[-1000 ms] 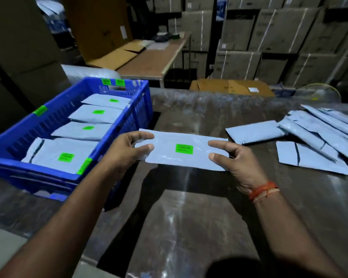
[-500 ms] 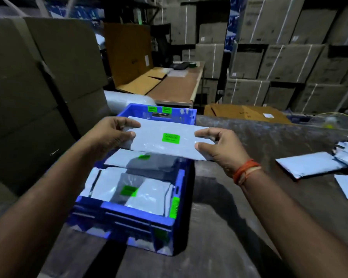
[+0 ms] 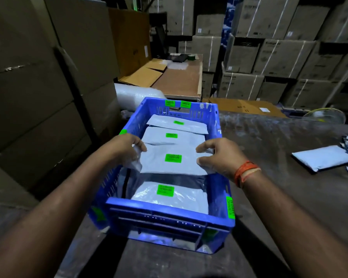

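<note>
The grey packet [image 3: 172, 160] has come down from above the blue crate [image 3: 169, 213] into it at frame centre; left hand [image 3: 127, 147] and right hand [image 3: 219, 155] fingers pinch its ends.

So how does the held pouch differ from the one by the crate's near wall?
The held pouch is gripped at its ends by the left hand and right hand, above the blue crate's contents; the near pouch lies untouched inside. The held pouch looks smooth, the near pouch crinkled. Both are pale grey with a green label facing up.
</note>
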{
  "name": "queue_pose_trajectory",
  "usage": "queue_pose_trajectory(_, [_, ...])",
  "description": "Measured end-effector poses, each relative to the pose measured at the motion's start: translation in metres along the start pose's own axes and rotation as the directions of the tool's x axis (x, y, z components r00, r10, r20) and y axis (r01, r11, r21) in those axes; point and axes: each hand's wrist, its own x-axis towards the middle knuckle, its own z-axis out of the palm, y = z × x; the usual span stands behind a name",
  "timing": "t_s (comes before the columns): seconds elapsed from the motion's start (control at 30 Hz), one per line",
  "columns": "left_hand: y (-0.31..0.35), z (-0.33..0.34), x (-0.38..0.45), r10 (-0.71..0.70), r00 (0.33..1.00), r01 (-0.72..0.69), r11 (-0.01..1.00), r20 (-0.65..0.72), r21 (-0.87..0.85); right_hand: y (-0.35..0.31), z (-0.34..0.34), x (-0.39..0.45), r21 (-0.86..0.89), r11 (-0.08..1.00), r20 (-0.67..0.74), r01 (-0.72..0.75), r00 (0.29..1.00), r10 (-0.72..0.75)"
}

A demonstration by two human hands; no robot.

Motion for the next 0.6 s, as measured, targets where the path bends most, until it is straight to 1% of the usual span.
queue_pose_trajectory(0.07, [-0.005, 0.002, -0.005, -0.007, 0.995, -0.008, 0.989, 0.102, 0.149, -0.008, -0.002, -0.007, -0.145, 0.989, 0.054, 0.002, 0.999, 0.006])
queue_pose_trajectory(0.13, [-0.006, 0.002, -0.009, -0.016, 0.985, -0.027, 0.968, 0.17, 0.248, -0.018, 0.001, -0.011, -0.264, 0.965, 0.131, 0.009, 0.991, 0.027])
queue_pose_trajectory(0.23, [-0.003, -0.001, -0.017, -0.041, 0.971, -0.054, 0.923, 0.237, 0.38, -0.028, 0.013, -0.012, -0.468, 0.882, 0.239, 0.06, 0.969, 0.06])
queue_pose_trajectory(0.33, [0.001, -0.004, -0.028, -0.1, 0.954, -0.048, 0.88, 0.283, 0.473, -0.031, 0.026, -0.014, -0.591, 0.802, 0.289, 0.087, 0.951, 0.11])
queue_pose_trajectory(0.43, [0.004, 0.0, -0.041, -0.153, 0.931, -0.085, 0.791, 0.33, 0.606, -0.033, 0.038, -0.015, -0.696, 0.707, 0.33, 0.127, 0.93, 0.159])
queue_pose_trajectory(0.53, [0.003, 0.004, -0.046, -0.181, 0.932, -0.057, 0.781, 0.313, 0.623, -0.033, 0.051, -0.013, -0.769, 0.614, 0.371, 0.176, 0.906, 0.204])
queue_pose_trajectory(0.6, [0.002, 0.007, -0.047, -0.181, 0.933, -0.06, 0.771, 0.309, 0.634, -0.029, 0.056, -0.011, -0.791, 0.587, 0.359, 0.17, 0.907, 0.221])
